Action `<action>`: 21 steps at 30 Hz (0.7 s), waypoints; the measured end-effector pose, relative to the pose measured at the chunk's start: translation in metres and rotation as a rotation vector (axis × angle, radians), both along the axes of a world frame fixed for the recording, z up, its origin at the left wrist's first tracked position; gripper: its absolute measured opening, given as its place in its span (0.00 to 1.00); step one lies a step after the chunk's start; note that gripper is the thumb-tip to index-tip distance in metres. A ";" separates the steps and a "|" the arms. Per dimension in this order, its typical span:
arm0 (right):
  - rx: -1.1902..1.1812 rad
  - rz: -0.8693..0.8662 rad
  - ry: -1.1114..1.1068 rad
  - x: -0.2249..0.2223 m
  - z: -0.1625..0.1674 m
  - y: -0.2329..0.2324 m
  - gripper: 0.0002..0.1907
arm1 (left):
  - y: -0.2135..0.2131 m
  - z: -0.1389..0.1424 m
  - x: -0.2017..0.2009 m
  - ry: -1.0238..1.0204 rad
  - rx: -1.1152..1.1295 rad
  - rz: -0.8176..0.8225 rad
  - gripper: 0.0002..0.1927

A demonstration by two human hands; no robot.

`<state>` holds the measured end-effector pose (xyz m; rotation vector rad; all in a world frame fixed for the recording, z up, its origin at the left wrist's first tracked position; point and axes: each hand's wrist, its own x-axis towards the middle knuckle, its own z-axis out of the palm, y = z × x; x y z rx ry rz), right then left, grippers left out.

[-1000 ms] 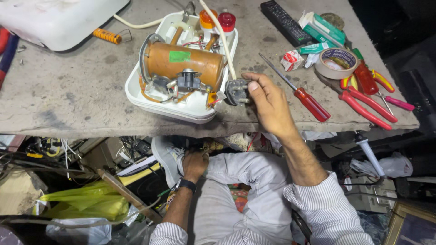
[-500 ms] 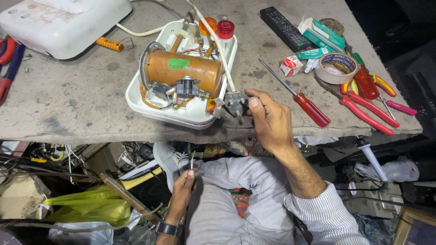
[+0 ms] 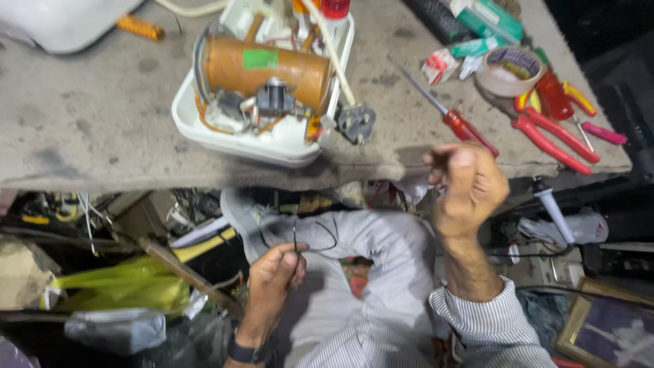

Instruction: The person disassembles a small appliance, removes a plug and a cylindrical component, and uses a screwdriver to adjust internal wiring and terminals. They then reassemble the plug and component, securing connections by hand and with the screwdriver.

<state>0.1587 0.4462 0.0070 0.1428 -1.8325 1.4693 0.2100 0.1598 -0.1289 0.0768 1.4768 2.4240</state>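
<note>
Head view: the left hand (image 3: 272,276) is sitting low over the lap, below the desk (image 3: 88,136) edge, with thumb and forefinger pinched together on a thin dark wire (image 3: 310,242); the wire is looping up and to the right from the fingers (image 3: 294,262), its free end curving over the grey trousers. The right hand (image 3: 470,187) is hovering at the desk's front edge, loosely curled, fingers drawn together; motion blur is hiding whether anything is pinched in them, so I cannot tell. The wire is lying left of and below the right hand, well apart from it; the left hand is the nearer one and is already gripping it. On the desk above, a white plastic tray (image 3: 204,129) is carrying a copper-coloured cylinder (image 3: 262,71) with a small black part (image 3: 276,99) and wiring against it. A grey plug (image 3: 356,123) is resting just beside the tray's right corner. A red-handled screwdriver (image 3: 453,119) is lying diagonally near the right hand, tip pointing up-left. Red pliers (image 3: 552,136) and a tape roll (image 3: 507,71) are sitting further right.
</note>
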 end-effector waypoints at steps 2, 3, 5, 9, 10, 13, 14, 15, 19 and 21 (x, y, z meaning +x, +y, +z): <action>-0.257 0.057 0.085 0.031 -0.032 -0.008 0.19 | 0.003 -0.002 0.002 0.064 0.025 0.057 0.17; -0.233 0.079 -0.082 0.044 -0.048 -0.016 0.20 | 0.004 -0.003 0.004 0.042 0.014 0.065 0.16; -0.142 0.226 -0.340 0.057 -0.075 -0.029 0.20 | 0.010 -0.001 0.003 0.032 -0.001 0.078 0.16; -0.181 0.441 -0.474 0.066 -0.092 -0.052 0.16 | 0.024 0.021 0.000 0.170 -0.118 0.064 0.13; -0.197 0.445 -0.436 0.065 -0.089 -0.056 0.15 | 0.026 0.032 0.001 0.186 -0.169 0.086 0.12; -0.263 0.386 -0.358 0.057 -0.066 -0.058 0.12 | 0.035 0.068 -0.004 0.278 -0.124 0.197 0.13; -0.293 0.359 -0.345 0.054 -0.058 -0.058 0.10 | 0.037 0.081 -0.006 0.308 -0.079 0.242 0.15; -0.366 0.378 -0.277 0.049 -0.050 -0.060 0.11 | 0.038 0.094 -0.007 0.371 -0.149 0.292 0.14; -0.612 0.432 -0.052 0.022 -0.028 -0.066 0.13 | 0.038 0.141 -0.023 0.896 -0.570 0.523 0.12; -0.620 0.415 0.025 0.012 -0.017 -0.066 0.12 | 0.034 0.161 -0.031 1.171 -0.790 0.548 0.17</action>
